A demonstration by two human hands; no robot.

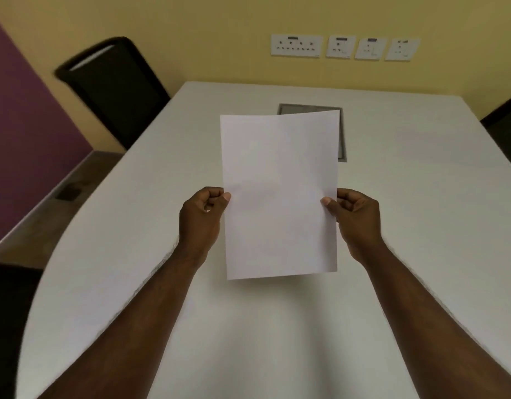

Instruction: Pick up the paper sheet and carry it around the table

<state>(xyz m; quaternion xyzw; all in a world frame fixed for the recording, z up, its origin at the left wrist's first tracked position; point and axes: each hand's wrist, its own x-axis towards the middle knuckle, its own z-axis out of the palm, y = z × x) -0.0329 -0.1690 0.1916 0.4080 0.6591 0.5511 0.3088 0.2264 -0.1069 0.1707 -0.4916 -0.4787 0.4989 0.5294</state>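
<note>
Above one white table [133, 254], one paper sheet [280, 194], left hand [201, 217], right hand [356, 220], each grip pinching an edge.

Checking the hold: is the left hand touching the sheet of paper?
Touching. The head view shows the left hand pinching the paper at its left edge.

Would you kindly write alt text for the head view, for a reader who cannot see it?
Two hands, left hand and right hand, pinch the side edges of a blank white sheet of paper above a white table. A black chair and wall sockets lie beyond.
</note>
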